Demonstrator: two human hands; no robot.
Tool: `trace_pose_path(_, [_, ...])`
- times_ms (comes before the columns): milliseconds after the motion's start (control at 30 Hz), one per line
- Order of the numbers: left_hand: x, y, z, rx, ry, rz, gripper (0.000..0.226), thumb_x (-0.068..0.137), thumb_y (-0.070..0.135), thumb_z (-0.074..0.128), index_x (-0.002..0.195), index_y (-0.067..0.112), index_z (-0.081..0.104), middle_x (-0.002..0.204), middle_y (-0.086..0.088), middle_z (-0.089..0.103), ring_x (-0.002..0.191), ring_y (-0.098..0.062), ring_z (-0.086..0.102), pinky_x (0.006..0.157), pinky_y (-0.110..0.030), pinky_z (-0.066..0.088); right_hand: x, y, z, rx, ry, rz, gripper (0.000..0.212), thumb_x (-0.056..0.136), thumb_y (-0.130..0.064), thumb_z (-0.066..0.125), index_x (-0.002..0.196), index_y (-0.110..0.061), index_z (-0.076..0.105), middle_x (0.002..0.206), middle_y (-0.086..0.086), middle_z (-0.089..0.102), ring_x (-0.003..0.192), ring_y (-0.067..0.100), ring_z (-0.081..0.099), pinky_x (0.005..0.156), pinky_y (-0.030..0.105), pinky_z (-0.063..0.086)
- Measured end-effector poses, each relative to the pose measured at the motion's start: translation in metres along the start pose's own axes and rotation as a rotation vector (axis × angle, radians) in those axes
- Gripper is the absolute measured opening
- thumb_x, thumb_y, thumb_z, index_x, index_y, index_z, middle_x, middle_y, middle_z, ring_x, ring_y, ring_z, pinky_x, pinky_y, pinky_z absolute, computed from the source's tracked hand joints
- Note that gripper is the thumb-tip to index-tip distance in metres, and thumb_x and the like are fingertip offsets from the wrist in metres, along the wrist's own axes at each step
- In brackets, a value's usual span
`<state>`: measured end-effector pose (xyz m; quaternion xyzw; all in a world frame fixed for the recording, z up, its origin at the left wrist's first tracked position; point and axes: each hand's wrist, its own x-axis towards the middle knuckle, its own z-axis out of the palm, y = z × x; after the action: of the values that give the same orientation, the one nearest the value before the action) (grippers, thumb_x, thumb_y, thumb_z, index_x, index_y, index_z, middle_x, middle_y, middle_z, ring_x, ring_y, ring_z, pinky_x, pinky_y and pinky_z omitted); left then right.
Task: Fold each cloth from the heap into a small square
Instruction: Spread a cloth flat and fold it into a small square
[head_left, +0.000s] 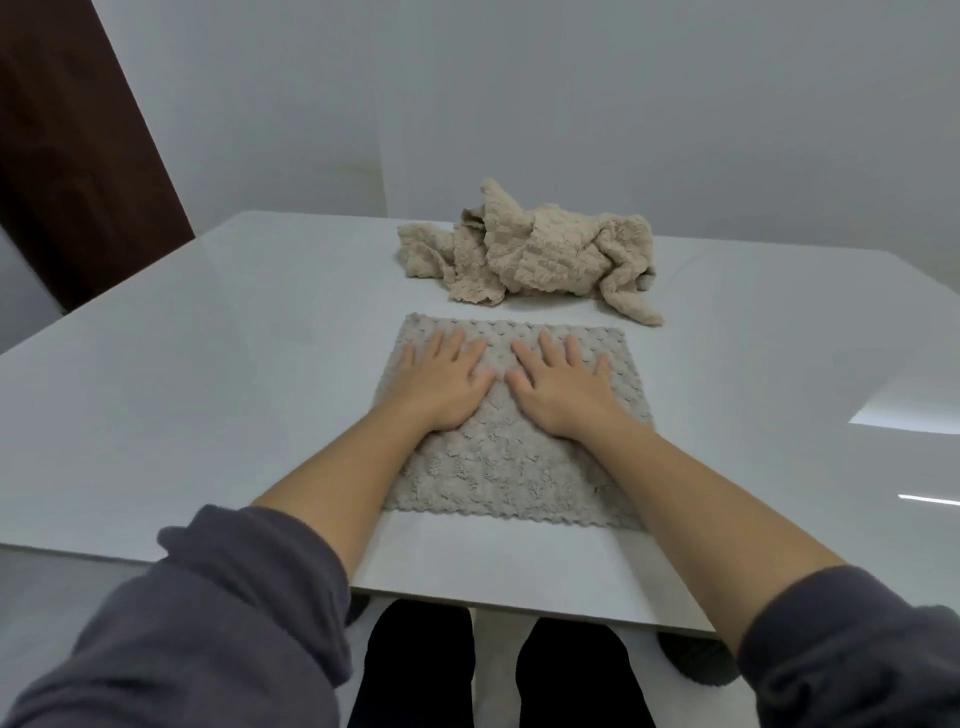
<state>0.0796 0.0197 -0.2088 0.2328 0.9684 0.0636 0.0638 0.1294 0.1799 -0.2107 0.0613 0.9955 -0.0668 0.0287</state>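
Glossy white table, plain grey walls, dark wooden door

Grey-beige cloth, nubbly with scalloped edges, spread flat as a rough square at the centre of the frame. Heap of tan, bumpy-textured fabric just above it in the upper centre, crumpled and tangled, close but not touching, one end trailing toward the lower right.
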Motion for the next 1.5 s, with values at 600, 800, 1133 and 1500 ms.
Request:
trace_pose_path(600, [-0.126, -0.022, -0.011, -0.021, 0.287, 0.622, 0.018, 0.088, 0.039, 0.052, 0.089, 0.022, 0.057, 0.084, 0.014, 0.055, 0.075, -0.008, 0.051, 0.059, -0.023, 0.042, -0.124, 0.018, -0.021, 0.152, 0.137, -0.578, 0.037, 0.076, -0.062, 0.056, 0.097, -0.031, 0.051, 0.089, -0.017, 0.050, 0.081, 0.001, 0.046, 0.066, 0.018, 0.039])
trace_pose_path(800, [-0.122, -0.043, -0.008, -0.067, 0.291, 0.465, 0.027, 0.075, 0.011, 0.064, 0.100, 0.021, 0.062, 0.097, 0.010, 0.058, 0.088, -0.008, 0.051, 0.071, -0.027, 0.046, -0.120, 0.042, -0.015, 0.057, 0.264, -0.329, 0.038, 0.080, -0.004, 0.052, 0.111, -0.025, 0.046, 0.107, -0.011, 0.055, 0.096, 0.017, 0.054, 0.066, 0.035, 0.045])
trace_pose_path(1133, [-0.128, -0.074, -0.019, -0.787, 0.276, -0.015, 0.016, 0.089, 0.021, 0.067, 0.073, 0.018, 0.068, 0.059, 0.009, 0.059, 0.053, -0.002, 0.050, 0.052, -0.013, 0.040, -0.104, 0.079, -0.035, 0.861, 0.139, -0.135, 0.010, 0.087, -0.005, 0.066, 0.087, -0.013, 0.072, 0.065, -0.004, 0.057, 0.057, 0.003, 0.045, 0.057, 0.012, 0.036])
trace_pose_path(1500, [-0.050, -0.070, -0.026, -0.632, 0.494, -0.200, 0.020, 0.094, 0.032, 0.056, 0.082, 0.019, 0.066, 0.076, 0.008, 0.063, 0.072, -0.011, 0.056, 0.060, -0.020, 0.040, -0.025, 0.066, -0.036, 0.744, 0.307, 0.086, 0.030, 0.092, -0.023, 0.052, 0.065, -0.013, 0.044, 0.061, -0.002, 0.046, 0.059, 0.013, 0.041, 0.055, 0.027, 0.032])
